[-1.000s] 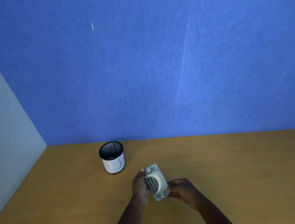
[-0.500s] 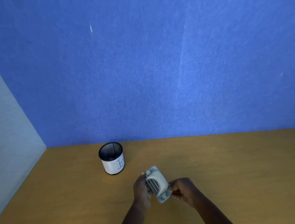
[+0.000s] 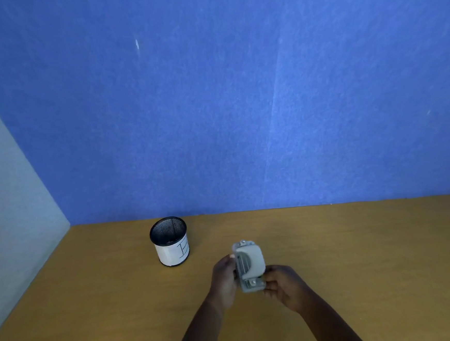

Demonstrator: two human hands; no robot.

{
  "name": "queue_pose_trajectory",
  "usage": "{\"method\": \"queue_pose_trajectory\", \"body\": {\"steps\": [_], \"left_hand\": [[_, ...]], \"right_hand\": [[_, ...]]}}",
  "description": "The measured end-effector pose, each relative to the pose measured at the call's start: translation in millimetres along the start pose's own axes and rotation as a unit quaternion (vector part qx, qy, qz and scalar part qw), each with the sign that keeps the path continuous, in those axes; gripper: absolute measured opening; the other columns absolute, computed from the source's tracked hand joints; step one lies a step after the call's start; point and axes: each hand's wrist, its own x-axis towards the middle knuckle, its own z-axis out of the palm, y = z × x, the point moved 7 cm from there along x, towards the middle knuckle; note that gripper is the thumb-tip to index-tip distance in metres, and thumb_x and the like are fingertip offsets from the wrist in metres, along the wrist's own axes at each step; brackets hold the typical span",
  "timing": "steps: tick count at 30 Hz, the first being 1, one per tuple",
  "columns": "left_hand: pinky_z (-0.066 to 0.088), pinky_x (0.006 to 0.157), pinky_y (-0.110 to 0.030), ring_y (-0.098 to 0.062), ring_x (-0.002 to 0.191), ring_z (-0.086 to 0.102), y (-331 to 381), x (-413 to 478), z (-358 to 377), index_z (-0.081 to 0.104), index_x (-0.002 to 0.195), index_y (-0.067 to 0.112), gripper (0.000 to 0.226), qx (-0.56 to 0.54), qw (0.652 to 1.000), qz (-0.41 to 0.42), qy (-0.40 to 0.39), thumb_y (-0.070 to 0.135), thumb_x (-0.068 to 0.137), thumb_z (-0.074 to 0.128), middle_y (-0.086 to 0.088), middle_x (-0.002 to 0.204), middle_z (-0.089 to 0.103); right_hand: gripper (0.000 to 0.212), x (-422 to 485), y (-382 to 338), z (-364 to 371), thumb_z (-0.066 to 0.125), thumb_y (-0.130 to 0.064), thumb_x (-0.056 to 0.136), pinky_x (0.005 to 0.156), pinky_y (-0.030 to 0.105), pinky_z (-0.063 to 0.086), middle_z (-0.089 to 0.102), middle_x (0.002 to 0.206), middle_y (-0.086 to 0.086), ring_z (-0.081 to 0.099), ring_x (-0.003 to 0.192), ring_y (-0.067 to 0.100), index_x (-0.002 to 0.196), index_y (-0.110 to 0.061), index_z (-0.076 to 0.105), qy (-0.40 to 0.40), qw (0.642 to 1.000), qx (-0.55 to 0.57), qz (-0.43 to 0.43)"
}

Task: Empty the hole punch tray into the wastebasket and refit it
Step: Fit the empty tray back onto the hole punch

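**Hole punch held over the counter, wastebasket off to the left**

Hole punch work happens against a tall blue felt wall that fills most of the view, with a pale grey side panel meeting it at the left. Below them runs the brown wooden counter, bare apart from the task's things.

On the counter near the back wall stands the wastebasket, a small black mesh cylinder wrapped in white paper with a pen mark on it. It is upright, its mouth open, and something pale seems to lie at the bottom, too small to tell.

To its right and nearer the person, well apart from the basket, is the hole punch, a small grey two-hole model lifted off the counter between both hands. The left hand is closed on its left long side, fingers curled round the edge. The right hand is closed on the near right corner, by a visible rivet. Whether the tray is on or off cannot be told from here.

The punch looks rigid and, for its size, fairly weighty, so one hand can bear it. Its smooth lever could be slippery, so the long edges of the base seem the surest hold. The tray is probably thin, flexible plastic, best pried at an edge or corner; paper dots are light and will scatter if it tilts away from the basket.
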Motion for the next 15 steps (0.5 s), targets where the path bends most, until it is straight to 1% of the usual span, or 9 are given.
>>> {"method": "queue_pose_trajectory", "body": {"steps": [2,3,4,5,6,9,11,13,15], "left_hand": [[0.052,0.052,-0.022,-0.019,0.068,0.059,-4,-2,6,0.06,0.102,-0.006,0.028,0.017,1.0,-0.011,-0.023,0.005,0.098,0.035,-0.01,0.082,0.061],[0.054,0.052,-0.019,-0.015,0.065,0.063,-7,-3,7,0.059,0.11,-0.008,0.027,0.025,0.999,-0.016,-0.028,0.003,0.097,0.038,-0.009,0.081,0.062],[0.054,0.052,-0.016,-0.011,0.062,0.065,-9,-4,8,0.057,0.113,-0.01,0.027,0.032,0.999,-0.021,-0.031,0.001,0.095,0.04,-0.008,0.079,0.064],[0.055,0.053,-0.014,-0.008,0.06,0.066,-12,-4,9,0.057,0.114,-0.012,0.027,0.037,0.998,-0.026,-0.034,-0.001,0.094,0.042,-0.008,0.077,0.064],[0.055,0.054,-0.014,-0.009,0.062,0.065,-14,-5,10,0.056,0.115,-0.014,0.027,0.041,0.998,-0.031,-0.037,-0.004,0.093,0.042,-0.007,0.075,0.064],[0.054,0.052,-0.012,-0.016,0.068,0.06,-17,-6,11,0.053,0.117,-0.019,0.029,0.058,0.997,-0.038,-0.033,-0.011,0.09,0.045,-0.007,0.074,0.063],[0.054,0.05,-0.012,-0.014,0.058,0.064,-17,-6,9,0.053,0.117,-0.019,0.029,0.06,0.998,-0.034,-0.01,-0.012,0.089,0.045,-0.007,0.071,0.064],[0.053,0.045,-0.012,-0.005,0.041,0.063,-17,-4,7,0.055,0.113,-0.02,0.028,0.061,0.997,-0.032,0.016,-0.015,0.088,0.046,-0.001,0.052,0.067],[0.052,0.041,-0.013,-0.005,0.035,0.06,-18,-2,6,0.058,0.109,-0.021,0.026,0.07,0.996,-0.034,0.041,-0.017,0.086,0.048,0.006,0.038,0.063]], "right_hand": [[0.029,2,-1,-3,0.036,0.008,0.089,0.055,0.028,0.038,0.06,0.072,0.013,0.055,0.063,0.023,0.079,-0.003,0.061,0.019,0.999,0.047,0.006],[0.03,3,-1,-5,0.036,0.008,0.09,0.056,0.029,0.038,0.059,0.073,0.012,0.054,0.064,0.023,0.077,-0.003,0.06,0.029,0.997,0.065,0.008],[0.03,3,-2,-7,0.035,0.008,0.09,0.056,0.029,0.039,0.059,0.073,0.012,0.054,0.065,0.023,0.077,-0.004,0.059,0.04,0.996,0.074,0.006],[0.03,4,-3,-10,0.036,0.008,0.09,0.057,0.029,0.039,0.06,0.073,0.012,0.055,0.065,0.023,0.077,-0.004,0.06,0.052,0.996,0.075,0.002],[0.03,4,-4,-14,0.036,0.008,0.09,0.056,0.029,0.039,0.06,0.073,0.013,0.055,0.065,0.023,0.077,-0.004,0.06,0.064,0.995,0.073,-0.002],[0.027,3,-4,-20,0.036,0.009,0.089,0.058,0.029,0.04,0.061,0.074,0.014,0.056,0.066,0.023,0.088,-0.002,0.061,0.085,0.994,0.073,-0.005],[0.026,2,-5,-18,0.038,0.009,0.089,0.059,0.029,0.041,0.062,0.076,0.013,0.057,0.067,0.023,0.098,0.0,0.06,0.084,0.993,0.078,-0.008],[0.028,1,-5,-16,0.038,0.009,0.089,0.06,0.029,0.042,0.062,0.076,0.014,0.057,0.067,0.024,0.106,0.002,0.06,0.082,0.993,0.082,-0.012],[0.031,0,-6,-16,0.038,0.01,0.089,0.061,0.03,0.042,0.062,0.076,0.015,0.057,0.067,0.025,0.112,0.007,0.059,0.086,0.993,0.079,-0.015]]}}
